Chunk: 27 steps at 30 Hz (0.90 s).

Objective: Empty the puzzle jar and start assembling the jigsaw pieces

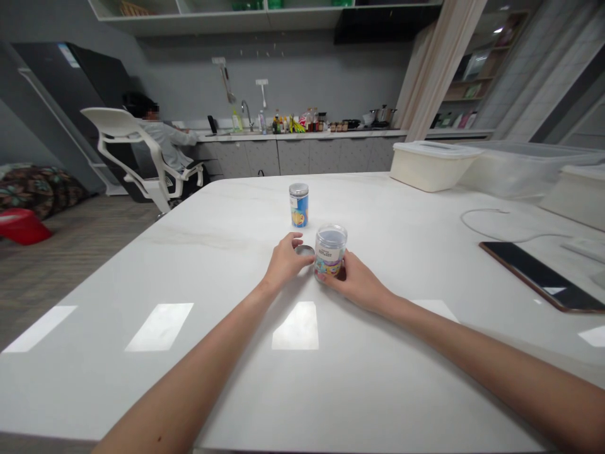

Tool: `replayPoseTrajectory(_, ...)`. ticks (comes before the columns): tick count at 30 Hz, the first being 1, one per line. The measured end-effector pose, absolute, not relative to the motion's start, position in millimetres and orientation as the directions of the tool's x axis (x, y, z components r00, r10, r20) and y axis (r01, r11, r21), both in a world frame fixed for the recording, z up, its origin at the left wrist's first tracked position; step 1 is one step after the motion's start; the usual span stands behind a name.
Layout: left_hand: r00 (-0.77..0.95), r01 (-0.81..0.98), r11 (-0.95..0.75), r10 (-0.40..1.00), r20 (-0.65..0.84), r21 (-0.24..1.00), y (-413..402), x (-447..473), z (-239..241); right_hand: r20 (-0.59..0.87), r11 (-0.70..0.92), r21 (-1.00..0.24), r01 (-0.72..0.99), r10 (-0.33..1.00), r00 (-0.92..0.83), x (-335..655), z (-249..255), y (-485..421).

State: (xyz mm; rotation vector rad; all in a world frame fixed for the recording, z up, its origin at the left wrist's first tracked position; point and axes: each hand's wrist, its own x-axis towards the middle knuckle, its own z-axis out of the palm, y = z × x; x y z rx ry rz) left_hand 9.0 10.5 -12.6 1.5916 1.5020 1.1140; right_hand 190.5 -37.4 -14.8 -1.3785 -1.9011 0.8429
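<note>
My right hand (357, 280) is wrapped round the lower part of a clear plastic jar (330, 247). The jar stands upright with its top uncovered and carries a colourful label. Close on its left, my left hand (286, 258) has thumb and fingers apart around a round silver lid (305, 250). The lid looks flat on the table; whether the fingertips touch it I cannot tell. Farther back stands a second jar (299, 207), with a blue and yellow label and a silver lid on it.
The white table (227, 252) has a phone (539, 274), a thin cable (501, 236) and lidded plastic boxes (430, 165) on its right side. Behind it runs a kitchen counter (307, 134) with bottles. A person (165, 142) sits in a white chair (111, 123) at the far left.
</note>
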Motion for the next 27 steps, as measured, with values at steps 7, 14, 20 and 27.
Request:
replayPoseTrajectory(7,-0.064,0.479,-0.081,0.990,0.126,0.874,4,11,-2,0.119,0.237,-0.804,0.545,0.963,-0.243,191,-15,-37)
replayPoseTrajectory(14,-0.079,0.532,-0.110,0.981,0.179,0.840,5,10,-1,0.121,0.240,-0.809,0.537,0.961,-0.247,190,-13,-37)
replayPoseTrajectory(20,-0.104,0.566,-0.133,0.968,0.230,0.814,11,4,-9,0.129,0.249,-0.800,0.546,0.960,-0.248,190,-15,-37)
replayPoseTrajectory(27,-0.064,0.595,-0.203,0.953,0.297,0.778,10,8,-8,0.125,0.249,-0.809,0.532,0.958,-0.258,190,-14,-37)
